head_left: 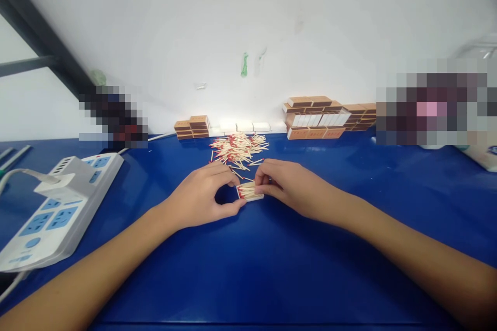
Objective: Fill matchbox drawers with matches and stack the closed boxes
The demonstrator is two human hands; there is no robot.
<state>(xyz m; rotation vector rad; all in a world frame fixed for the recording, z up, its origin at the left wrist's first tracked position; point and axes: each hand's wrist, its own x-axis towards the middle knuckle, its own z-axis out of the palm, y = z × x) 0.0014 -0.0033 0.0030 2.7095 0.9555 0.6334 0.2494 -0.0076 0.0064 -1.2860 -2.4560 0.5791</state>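
A small white matchbox tray (253, 198) holds a layer of matches (246, 191), their red heads toward the left. My left hand (204, 194) grips the tray's left end, thumb at the near corner and fingers at the far one. At the right end, my right hand (285, 186) pinches matches over the tray; its fingertips partly hide them. Just beyond both hands lies a loose pile of red-tipped matches (237, 150), with a few strays close to the tray.
Along the wall stand white trays (244, 126), a small stack of brown matchboxes (192, 128) and a larger matchbox stack (316, 133). A white power strip (91, 191) with a plugged-in adapter lies on the blue table (248, 274) at left. Blurred patches cover both sides.
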